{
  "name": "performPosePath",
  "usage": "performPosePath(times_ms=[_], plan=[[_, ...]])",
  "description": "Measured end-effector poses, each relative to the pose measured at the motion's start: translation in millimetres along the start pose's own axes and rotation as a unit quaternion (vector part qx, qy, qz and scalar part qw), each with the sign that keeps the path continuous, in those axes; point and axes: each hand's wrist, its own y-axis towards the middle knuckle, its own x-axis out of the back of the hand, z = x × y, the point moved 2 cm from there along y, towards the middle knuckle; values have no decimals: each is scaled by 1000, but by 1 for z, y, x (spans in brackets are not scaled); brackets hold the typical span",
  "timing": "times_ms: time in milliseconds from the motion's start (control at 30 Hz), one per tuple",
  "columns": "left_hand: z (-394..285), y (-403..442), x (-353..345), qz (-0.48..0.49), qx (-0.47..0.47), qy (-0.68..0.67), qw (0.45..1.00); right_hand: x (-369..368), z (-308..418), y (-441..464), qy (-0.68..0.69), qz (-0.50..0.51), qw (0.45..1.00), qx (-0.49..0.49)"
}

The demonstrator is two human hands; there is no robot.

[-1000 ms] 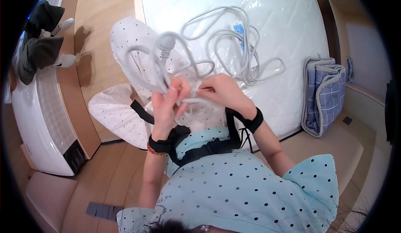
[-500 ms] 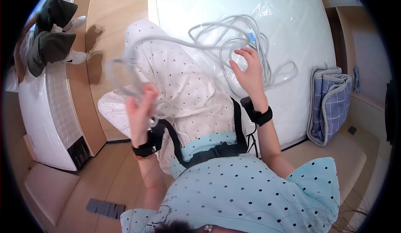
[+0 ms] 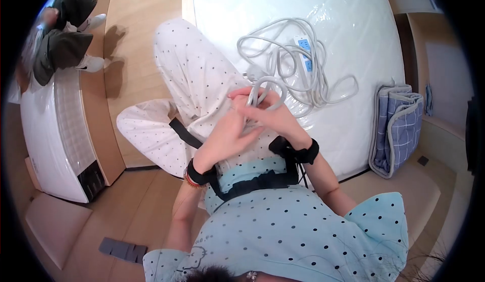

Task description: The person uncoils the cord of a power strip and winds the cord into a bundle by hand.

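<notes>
Both of my hands meet over my lap at a small bundle of looped grey cable (image 3: 274,81). My right hand (image 3: 278,118) is closed around the loops, with its thumb across the front. My left hand (image 3: 228,133) presses against the same bundle from the other side; its thumb sticks out and its fingers are partly hidden behind the cable and my right hand. The rest of the extension cord (image 3: 324,87) lies in loose, tangled loops on the plastic-covered mattress. Among those loops rests a white power strip (image 3: 304,53) with blue sockets.
A folded blue checked quilt (image 3: 399,130) stands at the mattress's (image 3: 353,24) right edge. At the far left a person in dark trousers (image 3: 60,55) is beside another wrapped mattress (image 3: 55,145). A grey flat piece (image 3: 123,250) lies on the floor.
My left hand has swung right with its cable loops, and my right hand has come down to meet it. The cable stretched across my knee is now gathered close; the power strip shows more fully.
</notes>
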Motion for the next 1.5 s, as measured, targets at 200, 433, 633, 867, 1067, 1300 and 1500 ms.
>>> performPosePath(times_ms=[200, 433, 633, 867, 1067, 1300, 1500], plan=[[-40, -13, 36, -2, 102, 165, 981, 10, 5, 11, 63, -83, 990, 99], [-167, -42, 80, -132, -74, 52, 987, 11, -1, 13, -3, -73, 994, 81], [-226, -70, 77, -125, 91, 237, 959, 7, -14, 13, -18, -36, 997, 67], [-184, -94, 90, -235, -194, 192, 933, 10, -13, 11, -19, -33, 997, 71], [-179, -93, 72, -284, -280, 159, 903, 9, -11, 11, -18, -28, 997, 66], [-179, -89, 57, -301, -321, 137, 887, 10, -11, 12, -20, -30, 997, 62], [-173, -91, 49, -314, -350, 123, 874, 9, -12, 11, -20, -34, 997, 62]])
